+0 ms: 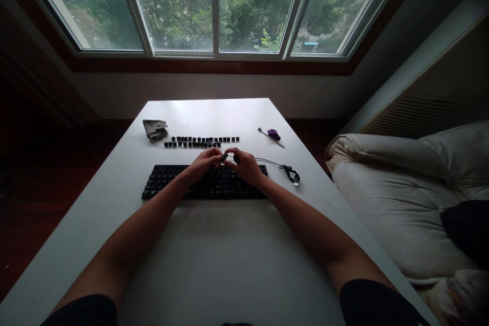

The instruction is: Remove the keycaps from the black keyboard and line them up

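A black keyboard lies across the white table, partly hidden under my forearms and hands. Above its back edge my left hand pinches a small black keycap in its fingertips. Close beside it, my right hand is closed on a small dark keycap puller, whose thin wire reaches toward the keycap. Beyond my hands, several loose black keycaps stand in two rows.
A crumpled grey cloth lies at the table's back left. To the right are a brush, a purple bundle and the coiled keyboard cable. A pale sofa stands right of the table, below windows.
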Motion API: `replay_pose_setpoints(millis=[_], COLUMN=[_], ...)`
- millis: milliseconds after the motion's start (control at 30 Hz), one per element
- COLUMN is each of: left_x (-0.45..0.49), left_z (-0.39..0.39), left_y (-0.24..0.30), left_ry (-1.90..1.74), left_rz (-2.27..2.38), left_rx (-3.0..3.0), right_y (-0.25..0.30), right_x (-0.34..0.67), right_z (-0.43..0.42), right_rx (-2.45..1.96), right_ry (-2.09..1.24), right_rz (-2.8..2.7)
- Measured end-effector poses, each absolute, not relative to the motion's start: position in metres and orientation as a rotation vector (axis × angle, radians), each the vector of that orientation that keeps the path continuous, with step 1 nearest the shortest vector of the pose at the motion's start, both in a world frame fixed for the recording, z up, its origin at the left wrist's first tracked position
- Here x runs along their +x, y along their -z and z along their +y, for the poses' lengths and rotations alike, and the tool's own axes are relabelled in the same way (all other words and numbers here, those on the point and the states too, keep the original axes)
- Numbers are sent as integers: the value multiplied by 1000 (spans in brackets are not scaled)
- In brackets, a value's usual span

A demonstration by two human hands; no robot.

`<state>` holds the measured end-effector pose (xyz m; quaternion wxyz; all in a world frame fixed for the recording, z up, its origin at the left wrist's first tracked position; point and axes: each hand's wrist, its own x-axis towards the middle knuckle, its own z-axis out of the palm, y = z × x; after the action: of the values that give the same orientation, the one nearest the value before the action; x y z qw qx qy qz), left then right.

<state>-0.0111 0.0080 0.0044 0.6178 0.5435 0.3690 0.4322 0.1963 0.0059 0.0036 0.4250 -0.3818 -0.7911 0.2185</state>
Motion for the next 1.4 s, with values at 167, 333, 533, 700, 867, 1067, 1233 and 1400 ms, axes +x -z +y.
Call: replay_pose_setpoints(millis=[167, 333, 533, 700, 867, 1067, 1233, 1400], left_x=[-14, -16, -16, -16, -17, -16, -25, -34], left_z=[9, 9, 8, 7, 7, 11, 21, 22], left_y=[-8, -10, -11, -10, -9, -6, 0, 6], left_ry=[-991, -957, -908, -894, -878, -889, -926, -751], left_rz=[898, 929, 935, 930, 937, 920, 1154, 1441], left_rx=[1259, 1283, 1312, 1337, 1336, 1323, 1612, 2093], right_y=[-4, -4, -1, 2, 2, 0, -3, 0], right_x=[197, 197, 199, 200, 200, 200, 209, 220], right_z=[6, 7, 10, 12, 12, 10, 22, 53], right_rx=[-943, -940, -916, -865, -829, -892, -1087, -1301], right_ry=[-524, -550, -635, -651, -663, -600, -483, -452], right_rz=[-2000, -2006, -1992, -2019, -2049, -2036, -1991, -2071])
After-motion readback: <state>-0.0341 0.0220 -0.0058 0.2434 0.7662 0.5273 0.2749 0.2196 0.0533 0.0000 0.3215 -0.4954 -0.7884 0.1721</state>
